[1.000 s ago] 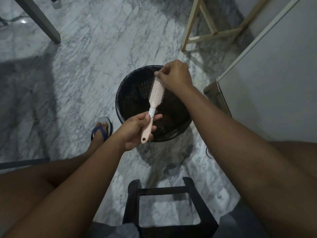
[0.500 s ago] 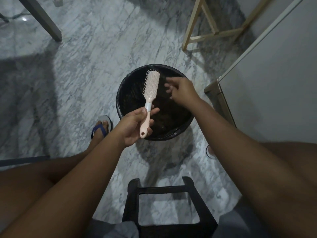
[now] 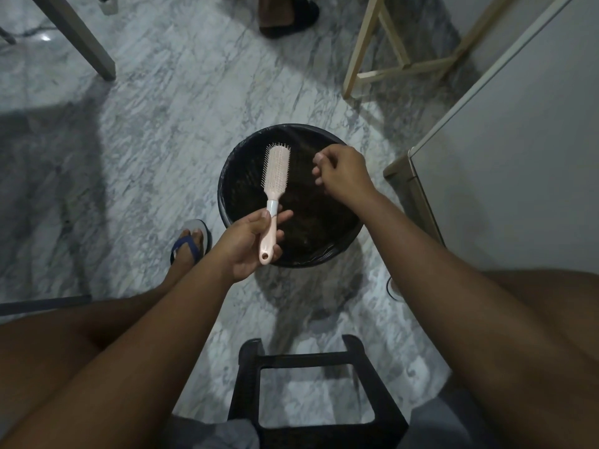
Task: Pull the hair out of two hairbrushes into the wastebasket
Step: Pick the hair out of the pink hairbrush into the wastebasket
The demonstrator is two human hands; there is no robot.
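Grey marble floor (image 3: 168,102), black stool (image 3: 316,396)

views: one, head camera only | position: on my head, above my knees | direction: forward and steeply down at the marble floor (image 3: 155,131) | distance: near my forearms, wastebasket (image 3: 233,189) further | lens: wide, edges bend | light: dim, so depth perhaps not reliable | shared area: none

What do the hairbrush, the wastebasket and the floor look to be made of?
Hairbrush: probably plastic, smooth matte pink with a white collar.
Wastebasket: material unclear; a glossy, wrinkled black liner, likely thin plastic film, covers it.
Floor: polished grey-veined marble or marble-look tile, slightly reflective.
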